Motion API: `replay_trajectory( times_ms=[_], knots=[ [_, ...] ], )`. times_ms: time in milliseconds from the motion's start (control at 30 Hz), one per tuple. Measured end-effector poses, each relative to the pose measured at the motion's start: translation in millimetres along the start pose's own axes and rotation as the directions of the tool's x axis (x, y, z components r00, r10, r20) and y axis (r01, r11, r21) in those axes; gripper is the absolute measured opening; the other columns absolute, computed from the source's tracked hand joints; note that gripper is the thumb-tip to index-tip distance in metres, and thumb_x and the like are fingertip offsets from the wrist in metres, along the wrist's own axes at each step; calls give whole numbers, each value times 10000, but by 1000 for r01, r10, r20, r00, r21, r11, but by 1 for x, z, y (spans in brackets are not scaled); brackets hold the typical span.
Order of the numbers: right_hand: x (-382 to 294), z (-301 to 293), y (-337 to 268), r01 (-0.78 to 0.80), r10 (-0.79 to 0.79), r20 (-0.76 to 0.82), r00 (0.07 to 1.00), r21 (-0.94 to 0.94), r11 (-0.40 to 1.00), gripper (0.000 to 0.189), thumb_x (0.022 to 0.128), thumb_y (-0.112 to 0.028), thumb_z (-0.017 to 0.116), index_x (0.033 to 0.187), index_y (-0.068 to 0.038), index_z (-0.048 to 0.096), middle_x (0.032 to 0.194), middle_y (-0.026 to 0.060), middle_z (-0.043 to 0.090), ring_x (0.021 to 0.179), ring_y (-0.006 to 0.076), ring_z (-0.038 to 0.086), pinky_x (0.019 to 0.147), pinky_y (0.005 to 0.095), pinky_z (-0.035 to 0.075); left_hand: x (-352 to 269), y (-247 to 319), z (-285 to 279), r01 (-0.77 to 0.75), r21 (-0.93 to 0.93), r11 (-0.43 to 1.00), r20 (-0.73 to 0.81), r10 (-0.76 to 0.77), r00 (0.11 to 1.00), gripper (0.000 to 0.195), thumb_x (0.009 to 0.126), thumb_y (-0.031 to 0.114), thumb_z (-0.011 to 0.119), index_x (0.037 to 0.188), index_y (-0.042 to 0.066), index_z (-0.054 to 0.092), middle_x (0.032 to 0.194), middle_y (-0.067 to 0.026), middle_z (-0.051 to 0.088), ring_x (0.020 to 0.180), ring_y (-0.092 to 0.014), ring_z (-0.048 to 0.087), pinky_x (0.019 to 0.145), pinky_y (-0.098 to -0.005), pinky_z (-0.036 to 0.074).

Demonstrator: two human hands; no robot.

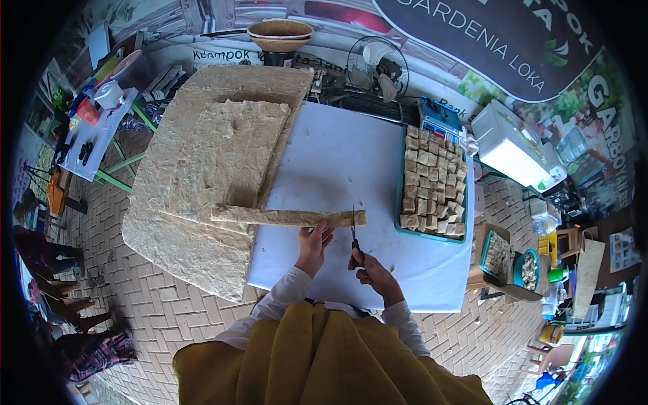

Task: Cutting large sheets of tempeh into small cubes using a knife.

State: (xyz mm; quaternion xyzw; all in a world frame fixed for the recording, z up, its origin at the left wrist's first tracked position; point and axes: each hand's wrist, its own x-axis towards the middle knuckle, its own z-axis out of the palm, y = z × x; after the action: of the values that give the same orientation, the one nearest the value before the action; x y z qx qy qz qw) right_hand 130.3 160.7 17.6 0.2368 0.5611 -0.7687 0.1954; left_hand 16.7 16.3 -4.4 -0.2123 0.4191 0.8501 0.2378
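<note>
A long strip of fibrous mineral-wool-like material lies across the white-covered table, its left end over large slabs of the same stuff. My left hand holds the strip from below, near its right part. In my right hand is a pair of scissors with black handles; the blades cross the strip close to its right end. Whether the blades are apart is hard to tell. On the table's right side stands a teal tray filled with rows of small cubes of the material.
Behind the table are a fan, woven baskets and a blue scale. A white foam box stands at the right, above a chair with another tray of cubes. People are at the far left.
</note>
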Motion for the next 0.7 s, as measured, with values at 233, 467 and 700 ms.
replay_trajectory(
  times_ms=[233, 467, 700],
  knots=[
    [0, -2, 2, -25, 22, -38, 999, -65, 998, 383, 818, -488, 533, 856, -108, 510, 789, -48, 479, 536, 26, 305, 485, 178, 283, 2, 0, -2, 7, -11, 1000, 25, -7, 1000, 315, 799, 162, 628, 1055, 69, 468, 949, -58, 579, 844, -174, 594, 761, -313, 470],
    [-5, -4, 4, 86, -86, -3, 996, -27, 996, 417, 823, -513, 548, 823, -100, 493, 736, -41, 461, 482, 16, 267, 438, 187, 224, 7, -3, -5, 2, -5, 1000, 28, -2, 1000, 308, 797, 150, 630, 1044, 62, 469, 918, -51, 570, 802, -154, 585, 749, -298, 479],
    [-4, 6, -5, 27, -27, -33, 999, -9, 1000, 436, 785, -524, 575, 821, -95, 510, 715, -51, 439, 508, 35, 291, 463, 194, 258, 10, -3, -10, -2, 12, 1000, 70, 1, 998, 300, 805, 125, 614, 1051, 49, 461, 930, -65, 566, 800, -154, 585, 789, -307, 484]
  ],
)
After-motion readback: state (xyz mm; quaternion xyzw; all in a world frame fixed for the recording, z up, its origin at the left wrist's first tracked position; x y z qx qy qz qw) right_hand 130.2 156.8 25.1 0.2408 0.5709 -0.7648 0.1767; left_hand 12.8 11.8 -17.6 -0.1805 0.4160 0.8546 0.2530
